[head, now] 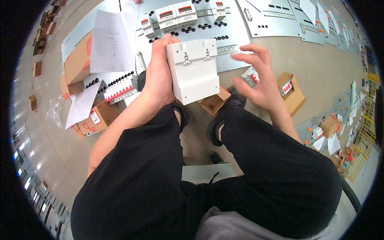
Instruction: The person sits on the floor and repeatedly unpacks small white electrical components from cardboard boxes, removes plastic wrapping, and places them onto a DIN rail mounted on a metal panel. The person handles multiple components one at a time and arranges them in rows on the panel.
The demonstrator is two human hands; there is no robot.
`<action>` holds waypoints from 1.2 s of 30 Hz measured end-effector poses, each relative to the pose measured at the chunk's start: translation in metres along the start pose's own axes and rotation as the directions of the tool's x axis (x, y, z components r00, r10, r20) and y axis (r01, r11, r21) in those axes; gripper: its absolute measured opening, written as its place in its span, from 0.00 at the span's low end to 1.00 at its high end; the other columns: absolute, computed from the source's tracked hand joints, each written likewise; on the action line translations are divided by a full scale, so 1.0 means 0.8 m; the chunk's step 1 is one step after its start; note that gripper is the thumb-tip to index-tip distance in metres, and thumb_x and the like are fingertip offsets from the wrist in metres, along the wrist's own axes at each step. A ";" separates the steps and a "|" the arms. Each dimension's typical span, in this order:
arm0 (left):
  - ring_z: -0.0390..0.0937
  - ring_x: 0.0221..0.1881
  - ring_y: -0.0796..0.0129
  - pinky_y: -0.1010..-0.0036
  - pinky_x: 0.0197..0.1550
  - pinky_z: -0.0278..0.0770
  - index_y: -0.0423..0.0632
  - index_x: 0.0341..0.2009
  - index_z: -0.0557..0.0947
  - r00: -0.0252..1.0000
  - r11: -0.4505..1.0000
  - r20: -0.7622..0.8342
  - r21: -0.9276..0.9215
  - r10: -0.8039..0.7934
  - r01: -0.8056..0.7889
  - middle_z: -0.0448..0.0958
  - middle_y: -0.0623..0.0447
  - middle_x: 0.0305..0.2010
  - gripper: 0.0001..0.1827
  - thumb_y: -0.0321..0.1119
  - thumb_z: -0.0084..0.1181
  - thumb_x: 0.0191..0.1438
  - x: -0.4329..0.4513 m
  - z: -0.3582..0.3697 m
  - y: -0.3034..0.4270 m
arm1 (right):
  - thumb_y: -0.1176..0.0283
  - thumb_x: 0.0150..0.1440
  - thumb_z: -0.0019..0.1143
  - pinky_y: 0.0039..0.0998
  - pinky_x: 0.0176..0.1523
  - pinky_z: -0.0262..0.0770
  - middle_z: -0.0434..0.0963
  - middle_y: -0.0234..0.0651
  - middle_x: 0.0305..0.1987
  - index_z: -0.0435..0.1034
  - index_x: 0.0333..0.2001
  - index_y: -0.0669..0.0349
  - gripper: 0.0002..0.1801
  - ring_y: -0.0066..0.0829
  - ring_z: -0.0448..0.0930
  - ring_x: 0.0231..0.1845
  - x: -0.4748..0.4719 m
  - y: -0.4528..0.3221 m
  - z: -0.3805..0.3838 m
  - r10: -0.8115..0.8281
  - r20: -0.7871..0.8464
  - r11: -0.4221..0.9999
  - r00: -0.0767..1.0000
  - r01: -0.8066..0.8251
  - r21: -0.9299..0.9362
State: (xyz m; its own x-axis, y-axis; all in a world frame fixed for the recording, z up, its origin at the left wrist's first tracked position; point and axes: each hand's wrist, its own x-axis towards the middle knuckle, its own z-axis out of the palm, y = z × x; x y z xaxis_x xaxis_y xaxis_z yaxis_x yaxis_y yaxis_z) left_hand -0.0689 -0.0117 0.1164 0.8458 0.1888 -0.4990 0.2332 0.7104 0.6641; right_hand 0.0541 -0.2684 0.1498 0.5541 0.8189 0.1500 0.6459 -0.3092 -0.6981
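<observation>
My left hand [160,66] grips a white plastic device housing [196,72] from its left side, with the back facing up. Two clips [196,58] and a mounting recess show on that back. My right hand [259,76] hangs to the right of the housing, fingers apart, holding nothing. Behind the housing lies a metal mounting plate [234,64] with a DIN rail [226,49]. On a farther rail sit two larger meters [177,16], a small meter [147,25] to their left and another small meter [220,10] to their right.
A row of circuit breakers [120,91] with red toggles stands at left, near cardboard boxes [103,115] and paper sheets [112,42]. A breaker [250,75] lies behind my right hand. An open carton [291,93] holds another. More mounting plates [273,18] extend to the right.
</observation>
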 end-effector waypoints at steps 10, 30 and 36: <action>0.87 0.55 0.50 0.53 0.60 0.87 0.41 0.67 0.77 0.979 0.976 0.000 -0.071 -0.204 0.204 0.84 0.39 0.59 0.41 0.62 0.28 0.73 0.001 0.015 -0.020 | 0.66 0.57 0.70 0.47 0.72 0.63 0.69 0.42 0.63 0.81 0.48 0.45 0.14 0.50 0.66 0.66 0.022 -0.037 0.026 -0.183 0.106 0.983 0.977 0.178 0.055; 0.91 0.40 0.48 0.49 0.39 0.94 0.42 0.63 0.77 0.565 0.615 0.475 -0.063 -0.674 0.786 0.87 0.40 0.48 0.35 0.62 0.36 0.75 0.018 -0.022 -0.045 | 0.66 0.60 0.65 0.50 0.74 0.61 0.71 0.43 0.67 0.80 0.43 0.51 0.08 0.53 0.65 0.69 0.051 -0.012 0.016 -0.405 0.360 0.887 0.840 0.267 0.376; 0.90 0.38 0.40 0.44 0.37 0.93 0.37 0.56 0.82 0.362 0.465 0.520 0.079 -0.774 0.882 0.87 0.35 0.44 0.39 0.66 0.39 0.75 0.024 -0.029 -0.057 | 0.68 0.58 0.66 0.50 0.71 0.67 0.72 0.43 0.65 0.81 0.46 0.53 0.11 0.53 0.69 0.67 0.054 -0.003 0.024 -0.428 0.382 0.863 0.819 0.246 0.441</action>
State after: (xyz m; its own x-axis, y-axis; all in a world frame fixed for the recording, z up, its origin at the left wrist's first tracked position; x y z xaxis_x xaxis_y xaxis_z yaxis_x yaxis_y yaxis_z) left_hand -0.0744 -0.0249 0.0637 0.3750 -0.8339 -0.4049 0.8920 0.4436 -0.0874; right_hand 0.0665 -0.2231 0.1445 -0.0228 0.9878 0.1543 0.4624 0.1472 -0.8744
